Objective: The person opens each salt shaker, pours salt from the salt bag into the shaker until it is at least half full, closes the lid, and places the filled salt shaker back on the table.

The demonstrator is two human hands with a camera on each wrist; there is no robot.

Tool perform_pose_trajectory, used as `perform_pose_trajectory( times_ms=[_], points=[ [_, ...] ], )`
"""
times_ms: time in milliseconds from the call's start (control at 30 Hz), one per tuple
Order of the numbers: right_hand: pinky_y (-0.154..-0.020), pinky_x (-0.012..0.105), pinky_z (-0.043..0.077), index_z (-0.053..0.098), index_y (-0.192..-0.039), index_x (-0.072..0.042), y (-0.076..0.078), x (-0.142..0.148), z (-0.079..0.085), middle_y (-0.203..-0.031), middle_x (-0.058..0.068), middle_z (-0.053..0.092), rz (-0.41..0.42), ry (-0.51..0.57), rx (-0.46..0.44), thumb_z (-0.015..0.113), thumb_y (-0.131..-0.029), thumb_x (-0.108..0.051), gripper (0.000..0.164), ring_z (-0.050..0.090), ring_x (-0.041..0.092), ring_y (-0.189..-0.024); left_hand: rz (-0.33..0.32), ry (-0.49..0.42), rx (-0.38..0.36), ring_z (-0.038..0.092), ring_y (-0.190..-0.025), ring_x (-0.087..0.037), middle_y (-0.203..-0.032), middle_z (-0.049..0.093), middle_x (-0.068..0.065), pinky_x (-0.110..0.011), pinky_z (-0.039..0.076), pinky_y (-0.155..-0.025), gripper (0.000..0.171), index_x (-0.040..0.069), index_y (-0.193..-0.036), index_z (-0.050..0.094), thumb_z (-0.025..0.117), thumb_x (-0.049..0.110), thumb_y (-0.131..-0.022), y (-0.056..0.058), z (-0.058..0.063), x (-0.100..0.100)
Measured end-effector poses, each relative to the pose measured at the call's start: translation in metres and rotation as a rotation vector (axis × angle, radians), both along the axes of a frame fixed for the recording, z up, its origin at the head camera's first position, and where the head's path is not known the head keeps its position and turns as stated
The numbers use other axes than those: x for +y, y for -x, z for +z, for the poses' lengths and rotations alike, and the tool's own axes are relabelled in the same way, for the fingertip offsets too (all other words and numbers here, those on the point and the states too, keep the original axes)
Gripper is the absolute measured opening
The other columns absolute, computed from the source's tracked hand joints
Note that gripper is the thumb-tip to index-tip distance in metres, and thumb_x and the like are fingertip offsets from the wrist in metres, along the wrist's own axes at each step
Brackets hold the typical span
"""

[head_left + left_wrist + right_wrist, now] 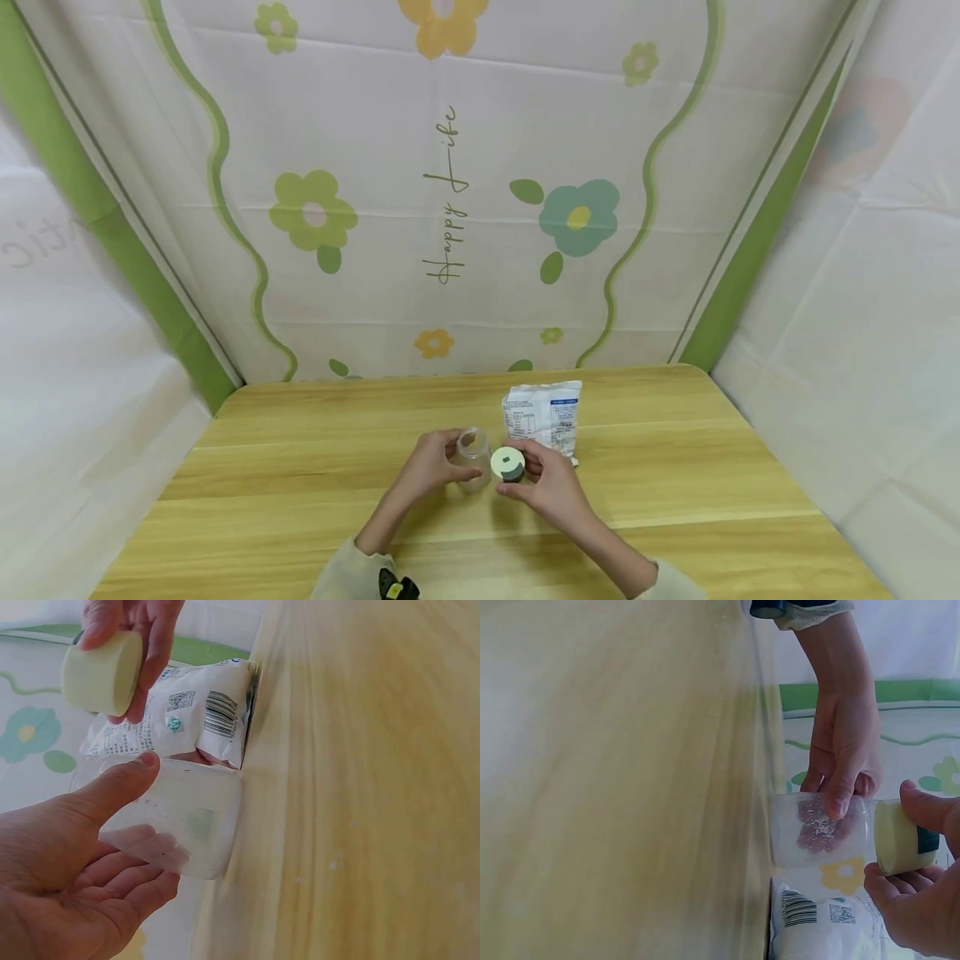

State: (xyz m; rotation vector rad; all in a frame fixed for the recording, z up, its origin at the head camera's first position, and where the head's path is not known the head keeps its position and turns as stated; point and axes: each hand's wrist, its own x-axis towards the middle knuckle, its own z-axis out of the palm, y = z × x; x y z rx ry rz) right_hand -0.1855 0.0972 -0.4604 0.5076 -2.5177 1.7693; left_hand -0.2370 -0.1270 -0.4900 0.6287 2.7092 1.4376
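Observation:
My left hand (433,465) holds a clear plastic jar (475,455), its thumb on the near side and its fingers curled behind. The jar stands upright on the table with its mouth uncovered. White specks show on its wall in the right wrist view. Just to the right, my right hand (553,485) grips a pale yellow lid (897,838) between thumb and fingers. A dark patch marks the lid's side, and a small dark square its top. In the head view the lid is beside the jar's rim, slightly lower.
Behind the right hand, a white printed packet (551,412) with a barcode stands on the wooden table (315,467). A flower-patterned cloth (480,275) hangs along the table's far edge, with white cloth sides at left and right.

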Motion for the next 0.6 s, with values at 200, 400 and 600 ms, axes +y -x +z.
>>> perform_pose_trajectory(
  times_ms=[200,400,600],
  points=[
    [-0.09,0.027,0.057,0.064,-0.122,0.001,-0.004,0.004,-0.004,-0.118,0.021,0.071,0.012,0.008,-0.011,0.087,-0.072,-0.005,0.055,0.07,0.032,-0.108,0.008,0.014,-0.005,0.066,-0.114,-0.039,-0.124,0.067,-0.023,-0.047,0.056,-0.095,0.062,-0.005,-0.126,0.064,0.088,0.024,-0.076,0.0,0.001,0.0],
    [-0.088,0.023,0.057,0.065,-0.121,0.001,-0.004,0.007,-0.01,-0.116,0.019,0.072,0.021,-0.02,-0.006,0.087,-0.073,-0.006,0.054,0.071,0.028,-0.105,0.004,0.011,-0.006,0.066,-0.114,-0.039,-0.124,0.067,-0.024,-0.046,0.056,-0.095,0.061,-0.005,-0.126,0.064,0.087,0.023,-0.077,0.0,0.003,0.0],
    [-0.09,0.029,0.058,0.064,-0.121,0.001,-0.006,0.01,-0.014,-0.116,0.019,0.071,0.057,-0.068,0.001,0.087,-0.074,-0.009,0.053,0.069,0.032,-0.108,0.0,0.007,-0.005,0.067,-0.113,-0.039,-0.123,0.068,-0.024,-0.045,0.056,-0.093,0.059,-0.005,-0.124,0.065,0.087,0.022,-0.077,-0.001,0.003,0.0]
  ],
)
